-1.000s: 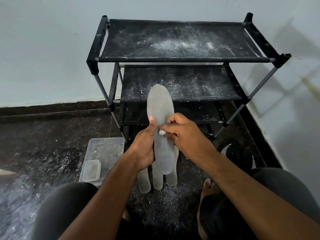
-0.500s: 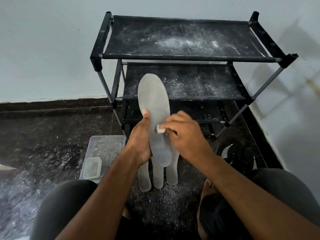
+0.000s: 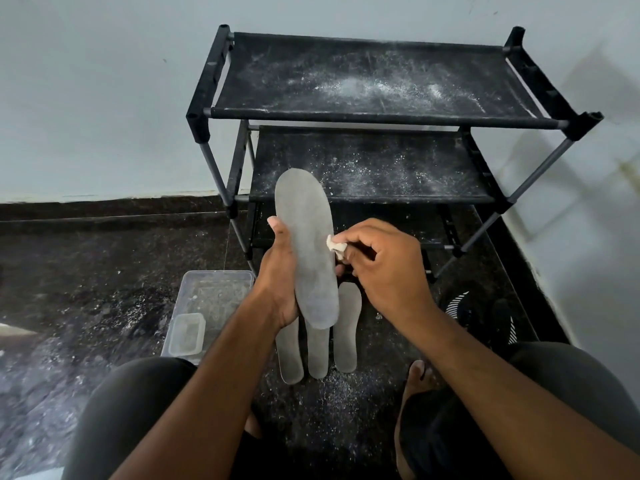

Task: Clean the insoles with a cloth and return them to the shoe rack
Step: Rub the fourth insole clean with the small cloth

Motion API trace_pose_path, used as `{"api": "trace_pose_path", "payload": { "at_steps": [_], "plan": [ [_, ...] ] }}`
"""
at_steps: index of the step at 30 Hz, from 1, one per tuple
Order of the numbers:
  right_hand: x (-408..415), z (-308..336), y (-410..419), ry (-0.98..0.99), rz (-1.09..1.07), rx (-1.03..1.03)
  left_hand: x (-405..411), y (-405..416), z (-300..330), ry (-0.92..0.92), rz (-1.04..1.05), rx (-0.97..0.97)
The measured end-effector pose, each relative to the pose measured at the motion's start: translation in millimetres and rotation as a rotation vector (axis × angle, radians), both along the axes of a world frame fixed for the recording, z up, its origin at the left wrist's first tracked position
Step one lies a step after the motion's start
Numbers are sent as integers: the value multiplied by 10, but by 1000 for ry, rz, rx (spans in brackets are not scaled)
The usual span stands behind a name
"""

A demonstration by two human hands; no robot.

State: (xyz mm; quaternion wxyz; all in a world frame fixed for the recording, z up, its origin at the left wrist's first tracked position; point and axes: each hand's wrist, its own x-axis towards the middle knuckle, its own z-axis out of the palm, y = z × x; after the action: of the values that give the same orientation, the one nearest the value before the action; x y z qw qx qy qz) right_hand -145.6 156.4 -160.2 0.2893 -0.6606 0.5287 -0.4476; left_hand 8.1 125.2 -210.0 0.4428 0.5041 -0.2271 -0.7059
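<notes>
Dark speckled stone floor (image 3: 86,271), dusted with white powder, meets a pale wall, and a black three-tier fabric shoe rack (image 3: 363,114) stands against it, its shelves also powdery. Before the rack, the left hand (image 3: 280,282) holds a flat grey foam insole (image 3: 308,247) upright, toe end upward; its grip is clamped around the lower half, thumb along the left edge and fingertips just showing behind the right edge. The right hand (image 3: 384,268) pinches a small white cloth (image 3: 335,244) with curled fingers and presses it to the right edge of this insole. Three more grey insoles (image 3: 346,330) lie side by side on the floor just below, and a clear plastic box (image 3: 211,299) with a smaller clear tub (image 3: 187,334) in it rests to their left. The insole looks thin, light and bendable, so I judge it should be supported along its length from behind, near the middle, otherwise it may fold under the wiping pressure.
</notes>
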Motion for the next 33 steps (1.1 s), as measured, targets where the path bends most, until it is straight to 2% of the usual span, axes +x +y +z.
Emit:
{"api": "trace_pose_path", "payload": {
  "at_steps": [2, 5, 10, 16, 21, 24, 27, 29, 33],
  "plan": [
    [-41, -51, -41, 100, 15, -23, -13, 7, 7, 60, -35, 23],
    [-43, -143, -50, 405, 23, -113, -29, 26, 66, 174, -93, 35],
    [-57, -187, -85, 557, 9, -113, -114, 91, 54, 338, -91, 36],
    [143, -250, 78, 514, 147, -92, -92, 55, 11, 355, -71, 22],
    [212, -86, 167, 314, 289, 13, -27, 25, -35, 307, -136, 6],
    [69, -39, 48, 240, 196, -8, -43, 32, 22, 317, -121, 0],
    [6, -85, -42, 328, 47, -89, -123, 55, 16, 371, -103, 14],
    [102, -148, 12, 347, 92, -75, -146, 43, -48, 395, -120, 31],
    [208, -132, 116, 217, 248, 27, -69, 28, -39, 410, -138, 28]
  ]
}}
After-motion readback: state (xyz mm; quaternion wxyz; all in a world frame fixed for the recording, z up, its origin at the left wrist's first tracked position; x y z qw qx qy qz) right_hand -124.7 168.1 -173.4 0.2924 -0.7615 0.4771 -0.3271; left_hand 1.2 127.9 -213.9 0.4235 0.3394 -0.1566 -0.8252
